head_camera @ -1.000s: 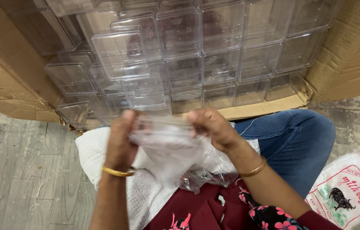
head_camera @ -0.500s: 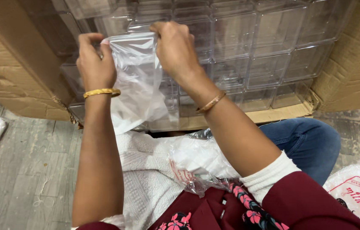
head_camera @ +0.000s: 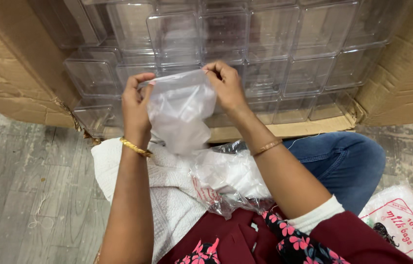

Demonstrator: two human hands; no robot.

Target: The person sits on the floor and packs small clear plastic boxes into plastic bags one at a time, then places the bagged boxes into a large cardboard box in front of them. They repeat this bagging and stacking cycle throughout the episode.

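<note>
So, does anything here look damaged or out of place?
Yes, a little. The cardboard box holding the clear plastic containers has a torn, ragged edge at its lower left corner. The small clear bag between the left hand and right hand looks intact.

We seem to be in a packing workroom: a big cardboard carton [head_camera: 11, 83] holds stacked clear plastic boxes [head_camera: 270, 44], with packets of bags [head_camera: 402, 222] on the grey plank floor [head_camera: 30, 195] beside it.

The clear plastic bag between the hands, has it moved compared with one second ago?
Yes. The clear plastic bag has risen from the lap and is now in front of the stacked clear boxes in the cardboard carton.
</note>
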